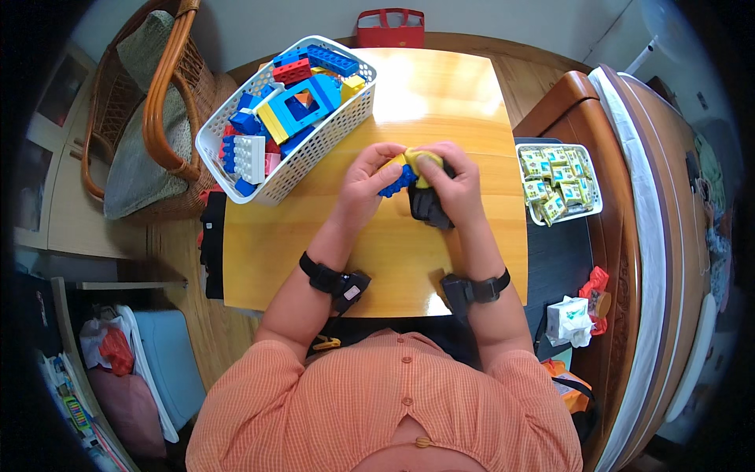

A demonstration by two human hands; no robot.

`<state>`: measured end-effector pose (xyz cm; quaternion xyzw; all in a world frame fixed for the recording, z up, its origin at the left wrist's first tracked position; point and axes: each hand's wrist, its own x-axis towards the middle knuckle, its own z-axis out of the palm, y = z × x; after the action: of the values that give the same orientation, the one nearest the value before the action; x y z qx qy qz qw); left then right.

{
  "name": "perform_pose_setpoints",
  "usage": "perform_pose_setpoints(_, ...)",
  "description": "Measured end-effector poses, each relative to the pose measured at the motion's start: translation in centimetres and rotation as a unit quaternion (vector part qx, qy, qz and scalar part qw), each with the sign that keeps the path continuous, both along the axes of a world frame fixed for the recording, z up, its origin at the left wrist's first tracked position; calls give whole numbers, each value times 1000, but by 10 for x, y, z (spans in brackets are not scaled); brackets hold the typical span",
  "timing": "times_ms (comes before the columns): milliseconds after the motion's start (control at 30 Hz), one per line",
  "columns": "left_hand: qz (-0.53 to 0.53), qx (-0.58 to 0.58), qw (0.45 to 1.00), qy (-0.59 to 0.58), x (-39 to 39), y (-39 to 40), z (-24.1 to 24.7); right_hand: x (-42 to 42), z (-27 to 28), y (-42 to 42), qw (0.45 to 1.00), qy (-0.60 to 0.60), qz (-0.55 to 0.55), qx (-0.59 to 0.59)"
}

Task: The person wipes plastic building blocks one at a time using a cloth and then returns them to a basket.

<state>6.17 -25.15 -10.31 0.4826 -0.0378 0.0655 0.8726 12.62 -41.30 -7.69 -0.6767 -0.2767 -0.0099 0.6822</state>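
Observation:
Over the wooden table (330, 253), my left hand (363, 186) grips a small toy building brick (399, 182), blue with a yellow part. My right hand (459, 180) pinches a yellow cloth (426, 158) against the brick's right side. Dark grey fabric (428, 207) hangs below the right fingers; I cannot tell whether it belongs to the same cloth. The fingers of both hands nearly meet and cover part of the brick. To the upper left, a white perforated plastic basket (318, 150) holds many blue, red, yellow and white toy bricks.
A rattan armchair (171, 118) with cushions stands left of the table. On the right, a white basket (534, 219) of small wrapped packets rests on a dark surface, near a pack of tissues (567, 321). A red bag (390, 29) sits by the wall beyond the table.

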Motion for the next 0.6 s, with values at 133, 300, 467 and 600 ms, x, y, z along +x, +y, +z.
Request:
perform_pose_setpoints(133, 22, 3, 1000, 13, 1, 0, -3, 1, -3, 2, 998, -8, -13, -55)
perform_pose_setpoints(300, 38, -97, 994, 41, 4, -4, 1, 4, -7, 3, 996, 15, -66, -58)
perform_pose_setpoints(467, 40, 1, 996, 79, 3, -14, 0, -6, -12, 12, 992, 116, -22, 43)
perform_pose_setpoints(600, 68, -75, 992, 79, 7, -18, -10, -7, -18, 17, 998, 59, -20, 18)
